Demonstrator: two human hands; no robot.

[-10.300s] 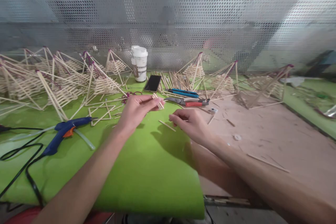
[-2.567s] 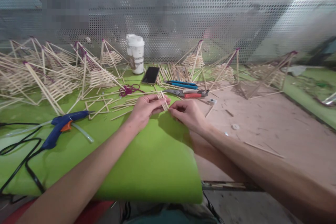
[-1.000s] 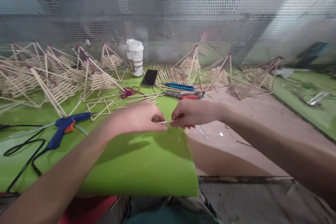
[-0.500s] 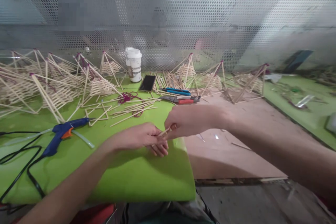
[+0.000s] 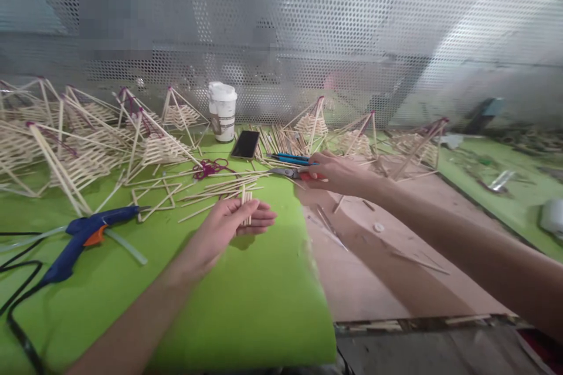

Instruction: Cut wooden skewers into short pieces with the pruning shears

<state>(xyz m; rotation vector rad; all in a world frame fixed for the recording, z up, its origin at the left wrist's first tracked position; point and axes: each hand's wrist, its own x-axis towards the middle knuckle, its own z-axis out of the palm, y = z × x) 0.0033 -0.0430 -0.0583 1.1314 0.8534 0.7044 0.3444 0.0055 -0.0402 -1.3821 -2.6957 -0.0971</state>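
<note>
My left hand (image 5: 235, 224) hovers over the green mat (image 5: 246, 299) and is closed on a small bundle of thin wooden sticks (image 5: 246, 202) that point upward. My right hand (image 5: 336, 171) has reached forward to the red-handled pliers (image 5: 294, 173) lying at the mat's far edge. Its fingers curl over the red handles. Blue-handled cutters (image 5: 292, 158) lie just behind the pliers. More loose sticks (image 5: 220, 187) lie scattered on the mat ahead of my left hand.
A blue hot glue gun (image 5: 83, 234) with a black cord lies at the left. Several stick pyramids (image 5: 145, 140) line the back, left and right. A white cup (image 5: 222, 111) and a black phone (image 5: 245, 144) stand by the perforated metal screen. Purple thread (image 5: 204, 168) lies near them.
My right hand let go of the sticks and reached forward to the red-handled pliers. My left hand kept the stick bundle and turned it upright. The view swung slightly.
</note>
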